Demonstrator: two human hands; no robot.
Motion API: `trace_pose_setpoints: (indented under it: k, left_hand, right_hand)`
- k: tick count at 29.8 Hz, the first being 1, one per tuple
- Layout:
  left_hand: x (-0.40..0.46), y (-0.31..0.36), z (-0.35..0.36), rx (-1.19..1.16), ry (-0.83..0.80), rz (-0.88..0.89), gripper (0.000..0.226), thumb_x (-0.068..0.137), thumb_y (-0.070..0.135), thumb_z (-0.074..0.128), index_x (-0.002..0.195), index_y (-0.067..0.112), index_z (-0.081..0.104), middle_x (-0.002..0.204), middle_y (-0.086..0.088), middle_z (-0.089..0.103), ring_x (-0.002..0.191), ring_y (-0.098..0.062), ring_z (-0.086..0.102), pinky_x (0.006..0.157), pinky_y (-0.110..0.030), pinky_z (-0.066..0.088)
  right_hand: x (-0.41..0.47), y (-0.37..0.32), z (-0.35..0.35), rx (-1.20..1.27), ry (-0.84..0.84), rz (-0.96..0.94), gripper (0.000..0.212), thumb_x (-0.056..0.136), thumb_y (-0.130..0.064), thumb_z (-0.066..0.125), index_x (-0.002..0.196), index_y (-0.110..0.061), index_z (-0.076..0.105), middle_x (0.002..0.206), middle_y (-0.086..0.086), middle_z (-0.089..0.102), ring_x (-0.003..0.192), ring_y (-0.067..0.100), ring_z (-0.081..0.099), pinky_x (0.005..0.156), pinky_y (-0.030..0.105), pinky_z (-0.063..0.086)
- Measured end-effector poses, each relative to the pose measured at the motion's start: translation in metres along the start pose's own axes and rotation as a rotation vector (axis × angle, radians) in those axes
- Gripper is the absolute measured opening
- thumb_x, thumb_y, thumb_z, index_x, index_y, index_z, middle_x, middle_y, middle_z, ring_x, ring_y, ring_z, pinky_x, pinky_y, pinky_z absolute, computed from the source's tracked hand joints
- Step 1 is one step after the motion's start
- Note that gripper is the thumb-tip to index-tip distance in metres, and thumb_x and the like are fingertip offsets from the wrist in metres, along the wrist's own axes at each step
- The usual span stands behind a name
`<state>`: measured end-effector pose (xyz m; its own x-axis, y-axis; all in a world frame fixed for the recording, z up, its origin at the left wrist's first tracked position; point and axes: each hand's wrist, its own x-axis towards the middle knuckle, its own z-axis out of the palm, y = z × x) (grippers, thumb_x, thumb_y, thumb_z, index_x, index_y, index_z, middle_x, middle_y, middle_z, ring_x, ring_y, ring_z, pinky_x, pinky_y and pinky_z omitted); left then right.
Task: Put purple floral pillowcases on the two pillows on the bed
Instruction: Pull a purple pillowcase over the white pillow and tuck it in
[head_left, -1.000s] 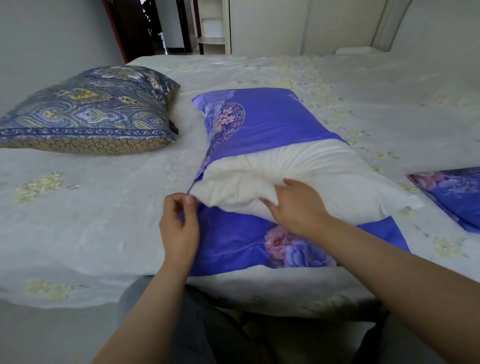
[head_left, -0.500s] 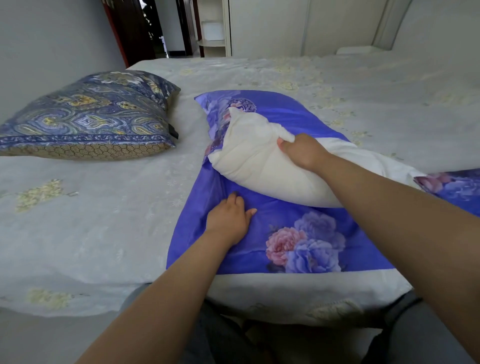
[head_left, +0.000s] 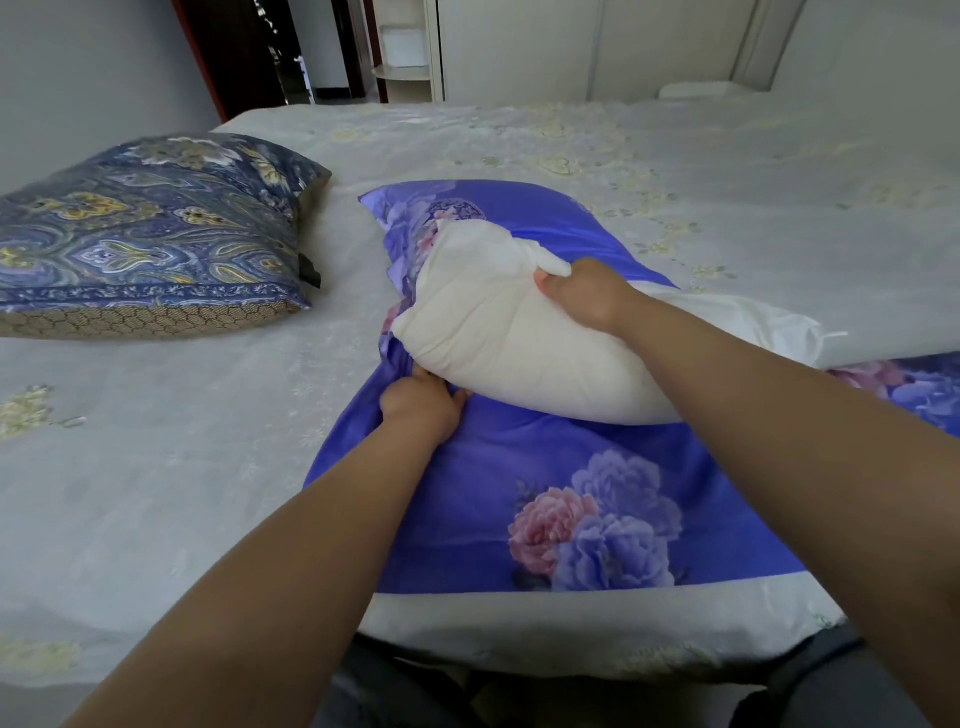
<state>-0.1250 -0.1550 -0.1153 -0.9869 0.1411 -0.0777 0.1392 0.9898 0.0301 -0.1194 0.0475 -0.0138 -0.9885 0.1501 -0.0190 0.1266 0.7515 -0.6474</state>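
Observation:
A purple floral pillowcase (head_left: 519, 467) lies spread on the bed in front of me. A bare white pillow (head_left: 493, 338) is lifted and folded over it, its far end lying over the case's far part. My right hand (head_left: 587, 296) grips the pillow's bunched top. My left hand (head_left: 423, 405) reaches under the pillow's near-left corner, fingers curled into the purple fabric there. A second purple floral pillowcase (head_left: 914, 395) shows at the right edge, partly hidden by the pillow and my right arm. A pillow in a dark blue paisley cover (head_left: 150, 234) lies at the left.
The bed (head_left: 156, 467) has a pale embroidered sheet, and its near edge runs just below the pillowcase. My knees are below that edge. A dark doorway (head_left: 270, 52) and white wardrobe doors (head_left: 597, 47) stand beyond the bed's far side.
My right hand lifted the pillow's near end and folded it back off the case's lower half. My left hand let go of the case's edge, lay flat, then slid forward under the pillow.

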Motion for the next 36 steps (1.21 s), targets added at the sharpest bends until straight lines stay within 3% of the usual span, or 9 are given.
trace_pose_setpoints:
  k: [7, 11, 15, 18, 22, 27, 30, 33, 36]
  left_hand:
    - [0.004, 0.001, -0.004, 0.089, 0.074, 0.1, 0.063, 0.096, 0.053, 0.033, 0.146, 0.016, 0.025, 0.156, -0.004, 0.007, 0.096, -0.032, 0.061, 0.06, -0.033, 0.039]
    - [-0.034, 0.012, 0.0, 0.076, 0.232, 0.218, 0.039, 0.094, 0.045, 0.045, 0.103, 0.012, 0.062, 0.15, -0.005, 0.02, 0.09, -0.027, 0.057, 0.053, -0.031, 0.032]
    - [-0.069, 0.031, -0.01, 0.005, 0.513, 0.44, 0.024, 0.066, 0.032, 0.077, 0.066, 0.013, 0.063, 0.095, -0.005, 0.059, 0.082, -0.027, 0.056, 0.051, -0.029, 0.033]
    - [-0.073, 0.058, -0.022, -0.168, 0.581, 0.536, 0.015, 0.053, 0.01, 0.067, 0.06, 0.013, 0.054, 0.067, -0.002, 0.057, 0.072, -0.026, 0.054, 0.06, -0.027, 0.029]
    - [-0.072, 0.085, -0.037, -0.329, 0.53, 0.552, 0.02, 0.051, 0.01, 0.067, 0.059, 0.013, 0.049, 0.059, -0.003, 0.054, 0.055, -0.025, 0.053, 0.055, -0.023, 0.027]
    - [-0.058, 0.016, -0.029, -0.082, 0.601, 0.532, 0.008, 0.062, 0.021, 0.06, 0.066, 0.014, 0.059, 0.07, -0.004, 0.056, 0.062, -0.027, 0.057, 0.055, -0.03, 0.038]
    - [-0.045, -0.028, -0.034, -0.128, 0.747, 0.44, 0.014, 0.069, 0.02, 0.057, 0.075, 0.011, 0.064, 0.1, -0.013, 0.06, 0.087, -0.034, 0.058, 0.072, -0.037, 0.044]
    - [-0.04, -0.016, -0.047, -0.224, 0.787, 0.58, 0.004, 0.069, 0.008, 0.057, 0.072, 0.006, 0.061, 0.134, -0.025, 0.047, 0.12, -0.042, 0.049, 0.089, -0.039, 0.046]
    - [-0.029, 0.002, -0.056, -0.284, 0.693, 0.661, 0.005, 0.072, 0.006, 0.058, 0.071, 0.004, 0.054, 0.145, -0.022, 0.038, 0.09, -0.034, 0.063, 0.055, -0.031, 0.048]
  right_hand:
    - [0.01, -0.007, -0.028, -0.091, 0.065, -0.056, 0.049, 0.098, -0.046, 0.034, 0.114, -0.008, 0.06, 0.112, 0.011, 0.06, 0.092, 0.021, 0.052, 0.078, 0.028, 0.037]
    - [0.015, -0.02, -0.037, -0.157, 0.142, -0.104, 0.047, 0.099, -0.044, 0.034, 0.103, -0.006, 0.062, 0.101, 0.011, 0.06, 0.097, 0.027, 0.055, 0.077, 0.028, 0.034]
    - [0.017, -0.03, -0.027, -0.293, 0.21, -0.139, 0.054, 0.097, -0.053, 0.028, 0.108, -0.012, 0.062, 0.112, 0.01, 0.062, 0.104, 0.029, 0.055, 0.084, 0.035, 0.039]
    - [0.015, -0.037, -0.016, -0.351, 0.308, -0.178, 0.053, 0.098, -0.052, 0.029, 0.108, -0.011, 0.062, 0.113, 0.011, 0.064, 0.103, 0.03, 0.057, 0.08, 0.033, 0.039]
    - [0.01, -0.035, 0.008, -0.404, 0.367, -0.235, 0.05, 0.097, -0.051, 0.03, 0.11, -0.013, 0.061, 0.109, 0.011, 0.066, 0.1, 0.031, 0.059, 0.077, 0.034, 0.04]
    - [0.001, -0.009, 0.017, -0.501, 0.296, -0.314, 0.046, 0.097, -0.05, 0.031, 0.111, -0.016, 0.058, 0.1, 0.01, 0.067, 0.091, 0.032, 0.06, 0.068, 0.032, 0.034]
    - [-0.001, 0.002, 0.022, -0.527, 0.261, -0.315, 0.043, 0.097, -0.048, 0.033, 0.107, -0.014, 0.056, 0.091, 0.006, 0.064, 0.085, 0.029, 0.059, 0.066, 0.03, 0.031]
    - [-0.002, 0.007, 0.031, -0.629, 0.233, -0.369, 0.035, 0.096, -0.04, 0.037, 0.105, -0.011, 0.055, 0.085, 0.005, 0.059, 0.083, 0.029, 0.058, 0.065, 0.031, 0.032]
    - [-0.002, 0.012, 0.029, -0.693, 0.205, -0.381, 0.032, 0.095, -0.035, 0.041, 0.104, -0.008, 0.055, 0.093, 0.009, 0.063, 0.085, 0.032, 0.059, 0.066, 0.033, 0.035]
